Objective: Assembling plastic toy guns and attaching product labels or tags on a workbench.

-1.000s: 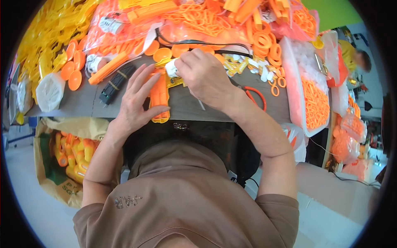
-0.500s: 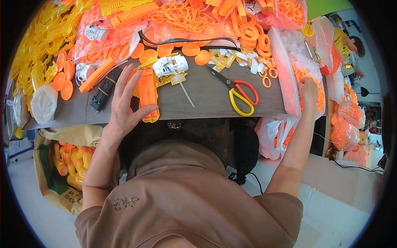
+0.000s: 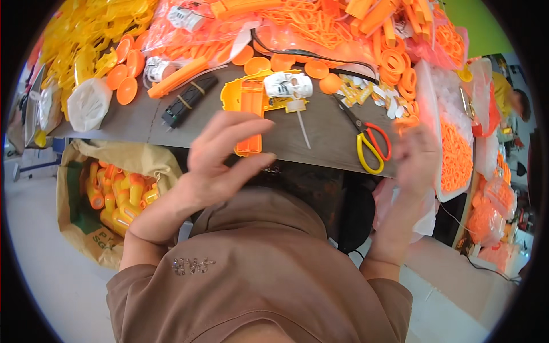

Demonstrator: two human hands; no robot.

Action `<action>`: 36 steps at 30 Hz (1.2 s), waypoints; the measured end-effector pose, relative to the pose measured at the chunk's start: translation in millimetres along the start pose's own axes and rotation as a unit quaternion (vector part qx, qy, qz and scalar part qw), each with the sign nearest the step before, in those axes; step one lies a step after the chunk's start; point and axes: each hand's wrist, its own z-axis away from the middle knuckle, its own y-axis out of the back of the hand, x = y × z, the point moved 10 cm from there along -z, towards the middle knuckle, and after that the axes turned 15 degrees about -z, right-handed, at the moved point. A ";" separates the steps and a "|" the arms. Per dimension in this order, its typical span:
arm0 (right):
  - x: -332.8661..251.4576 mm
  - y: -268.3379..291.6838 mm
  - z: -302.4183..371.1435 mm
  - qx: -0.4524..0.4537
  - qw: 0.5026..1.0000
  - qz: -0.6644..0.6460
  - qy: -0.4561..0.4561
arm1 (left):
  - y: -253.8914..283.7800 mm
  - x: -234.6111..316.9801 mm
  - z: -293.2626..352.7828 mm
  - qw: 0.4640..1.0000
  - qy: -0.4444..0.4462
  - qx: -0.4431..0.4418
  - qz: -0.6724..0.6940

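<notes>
A yellow plastic shell half point(image 3: 231, 103) shaped like a toy gun lies on the table with its handle toward me. Inside its handle sits an orange insert point(image 3: 251, 102), and a white mechanism unit point(image 3: 287, 85) rests in its upper part. From a pale fitting point(image 3: 295, 106) a thin clear tube point(image 3: 303, 131) hangs down. My left hand point(image 3: 220, 151) is beside the handle, thumb and fingers apart, partly covering it. My right hand point(image 3: 416, 154) hovers between the scissors point(image 3: 366, 134) and the tray of small orange rings point(image 3: 456, 157). Motion smears its fingers, so any held part is unclear.
A black tool tied with a band point(image 3: 189, 102) lies left of the shell. Orange cups point(image 3: 127, 90), loose orange rings point(image 3: 394, 63) and yellow shells point(image 3: 94, 34) crowd the back. A paper bag of yellow-orange parts point(image 3: 163, 154) stands at lower left. Another person point(image 3: 509, 94) is far right.
My right hand has come out of the ring tray and moved left toward the scissors. My left hand now sits lower across the shell's handle. The whole view has shifted, moving the table contents rightward.
</notes>
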 end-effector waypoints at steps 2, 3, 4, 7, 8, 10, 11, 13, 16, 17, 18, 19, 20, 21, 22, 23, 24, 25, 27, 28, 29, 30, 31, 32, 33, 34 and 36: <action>38.6 -82.5 33.6 -0.169 0.972 -0.118 -0.114 | -13.4 -0.8 0.0 0.998 0.040 -0.031 0.044; 57.5 -106.3 45.8 -0.191 0.954 -0.151 -0.175 | -26.3 -13.4 2.6 0.986 0.107 -0.060 0.116; 67.9 -125.7 54.9 -0.201 0.933 -0.205 -0.216 | -39.9 -25.2 6.9 0.963 0.172 -0.088 0.189; 83.7 -158.6 69.7 -0.233 0.898 -0.265 -0.264 | -49.0 -42.1 14.0 0.925 0.229 -0.068 0.296; 83.8 -162.2 70.2 -0.238 0.895 -0.267 -0.266 | -46.0 -46.2 15.5 0.909 0.252 -0.051 0.327; 83.7 -169.3 75.4 -0.286 0.898 -0.202 -0.266 | -39.4 -47.3 12.1 0.908 0.266 -0.065 0.318; 81.5 -171.5 77.1 -0.289 0.897 -0.203 -0.268 | -39.5 -49.1 11.8 0.905 0.276 -0.082 0.312; 77.0 -177.4 84.8 -0.358 0.908 -0.032 -0.216 | -40.9 -49.6 12.8 0.902 0.264 -0.103 0.327; 81.0 -176.9 97.8 -0.352 0.899 -0.116 -0.231 | -41.6 -55.3 20.1 0.877 0.269 -0.125 0.377; 80.1 -176.9 100.6 -0.338 0.892 -0.196 -0.227 | -43.0 -59.8 24.0 0.856 0.290 -0.124 0.409; 79.1 -179.9 106.5 -0.343 0.869 -0.267 -0.235 | -45.5 -60.5 24.7 0.855 0.291 -0.125 0.410; 80.5 -183.0 111.5 -0.342 0.869 -0.267 -0.236 | -43.1 -62.4 23.0 0.851 0.288 -0.088 0.430; 82.0 -184.2 113.6 -0.318 0.875 -0.278 -0.236 | -39.2 -64.3 21.7 0.846 0.284 -0.052 0.449; 84.0 -183.1 113.2 -0.294 0.881 -0.287 -0.235 | -39.3 -64.8 22.6 0.845 0.285 -0.051 0.450; 85.7 -181.6 112.4 -0.291 0.882 -0.288 -0.235 | -41.1 -63.3 23.5 0.846 0.283 -0.067 0.448; 86.3 -179.3 109.8 -0.291 0.882 -0.287 -0.236 | -42.9 -61.9 24.5 0.846 0.280 -0.083 0.445; 71.6 -177.0 101.7 -0.331 0.917 -0.188 -0.121 | -41.8 -64.5 24.5 0.846 0.282 -0.081 0.445; 56.6 -178.1 97.9 -0.364 0.928 -0.086 -0.002 | -23.3 -61.1 13.2 0.932 0.192 -0.052 0.303; 38.8 -180.3 84.6 -0.348 0.922 0.058 0.160 | -8.9 -55.4 1.2 0.984 0.095 -0.022 0.151; 36.0 -182.5 77.8 -0.326 0.908 0.145 0.219 | 1.8 -46.0 -5.2 1.000 0.026 0.008 -0.008; 33.2 -185.2 74.1 -0.301 0.884 0.229 0.276 | 7.1 -35.2 -8.6 0.984 -0.043 0.039 -0.167; 38.5 -188.5 71.5 -0.305 0.879 0.242 0.275 | -3.0 -40.0 -7.2 0.978 -0.064 -0.004 -0.198; 41.1 -190.0 70.1 -0.308 0.879 0.241 0.274 | -4.1 -43.0 -5.7 0.978 -0.061 -0.004 -0.199; 47.6 -193.3 69.2 -0.320 0.869 0.269 0.264 | -13.2 -44.2 -5.3 0.973 -0.066 -0.040 -0.217; 53.6 -195.8 68.8 -0.332 0.859 0.296 0.253 | -21.5 -46.2 -4.5 0.967 -0.070 -0.076 -0.234; 54.0 -196.2 68.6 -0.333 0.859 0.296 0.252 | -25.4 -50.1 -1.7 0.971 -0.072 -0.089 -0.212; 57.8 -199.6 69.3 -0.348 0.839 0.336 0.247 | -25.2 -52.2 -1.1 0.972 -0.067 -0.090 -0.205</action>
